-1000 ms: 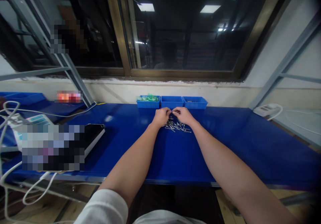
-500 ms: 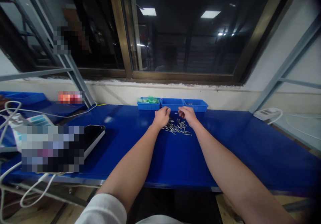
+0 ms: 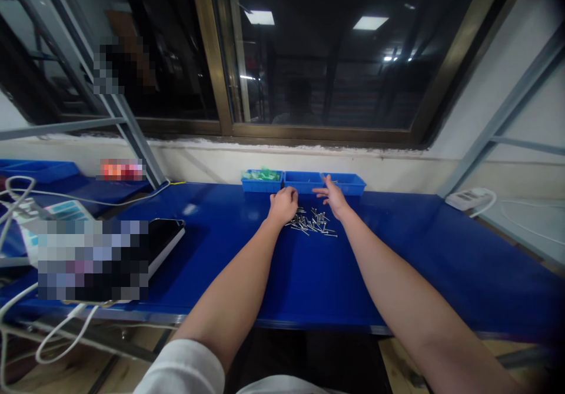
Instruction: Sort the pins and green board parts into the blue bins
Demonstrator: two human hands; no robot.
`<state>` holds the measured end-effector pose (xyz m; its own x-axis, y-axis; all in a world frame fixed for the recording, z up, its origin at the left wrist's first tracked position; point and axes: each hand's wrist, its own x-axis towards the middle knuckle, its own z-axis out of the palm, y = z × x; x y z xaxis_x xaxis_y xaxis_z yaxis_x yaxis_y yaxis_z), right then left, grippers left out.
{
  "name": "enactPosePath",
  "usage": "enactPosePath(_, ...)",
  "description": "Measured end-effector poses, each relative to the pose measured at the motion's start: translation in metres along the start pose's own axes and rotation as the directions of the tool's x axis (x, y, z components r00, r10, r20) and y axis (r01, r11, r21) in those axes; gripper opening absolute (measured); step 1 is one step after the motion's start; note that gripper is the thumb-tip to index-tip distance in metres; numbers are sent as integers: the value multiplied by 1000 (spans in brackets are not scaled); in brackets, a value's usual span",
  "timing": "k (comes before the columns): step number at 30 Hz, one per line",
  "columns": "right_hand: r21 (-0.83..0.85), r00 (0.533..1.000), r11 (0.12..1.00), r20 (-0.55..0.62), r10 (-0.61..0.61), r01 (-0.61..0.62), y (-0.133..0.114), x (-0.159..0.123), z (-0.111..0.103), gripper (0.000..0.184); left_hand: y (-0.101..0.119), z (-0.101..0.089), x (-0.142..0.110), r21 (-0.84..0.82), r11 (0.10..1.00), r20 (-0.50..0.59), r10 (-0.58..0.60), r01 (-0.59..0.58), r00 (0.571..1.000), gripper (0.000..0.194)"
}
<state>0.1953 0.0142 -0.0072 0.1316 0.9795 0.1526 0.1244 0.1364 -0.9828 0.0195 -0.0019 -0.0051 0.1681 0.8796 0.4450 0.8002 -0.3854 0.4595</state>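
Note:
A loose pile of thin metal screws or nails (image 3: 312,224) lies on the blue table (image 3: 309,282), in front of three small blue bins. My left hand (image 3: 283,206) is at the pile's left edge, fingers curled together; what they hold, if anything, is hidden. My right hand (image 3: 333,198) is just in front of the middle bin (image 3: 296,184) and the right bin (image 3: 355,189), fingers spread and holding nothing. A small pale sliver shows inside the middle bin. Crumpled green and clear plastic (image 3: 263,174) fills the left bin (image 3: 261,188).
On the left are a dark-topped device (image 3: 165,235), partly blurred out, and white cables (image 3: 17,191). A white power strip (image 3: 470,199) lies at the right. Grey metal posts (image 3: 139,141) rise by the window. Another blue tray (image 3: 55,172) stands at far left.
My right hand has moved slightly forward to the bins and spread its fingers, letting go of the thin metal piece it pinched. My left hand has hardly moved.

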Motion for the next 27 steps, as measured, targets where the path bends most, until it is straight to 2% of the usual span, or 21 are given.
enactPosePath(3,-88,990,996,-138,10,-23,8,3,-4,74,-1,-1,0,23,999,24,-25,24,999,25)
enactPosePath(6,-297,980,955,-190,-65,6,11,2,-7,61,-4,1,1,59,998,51,-38,35,998,25)
enactPosePath(9,-564,990,825,-110,-90,12,9,-1,-6,34,-10,6,3,97,994,107,-59,49,993,29)
enactPosePath(12,-706,999,709,-25,-32,5,4,-5,-3,20,-15,11,5,95,994,189,-63,46,980,36)
enactPosePath(18,-788,995,612,100,27,63,4,-8,5,19,-19,18,5,60,998,291,-14,-4,957,45)
enactPosePath(25,-801,984,581,176,-4,146,9,-7,7,22,-17,15,3,66,996,287,31,-52,957,41)
enactPosePath(27,-789,985,592,168,-51,165,8,-7,7,25,-16,14,3,65,996,275,38,-58,961,40)
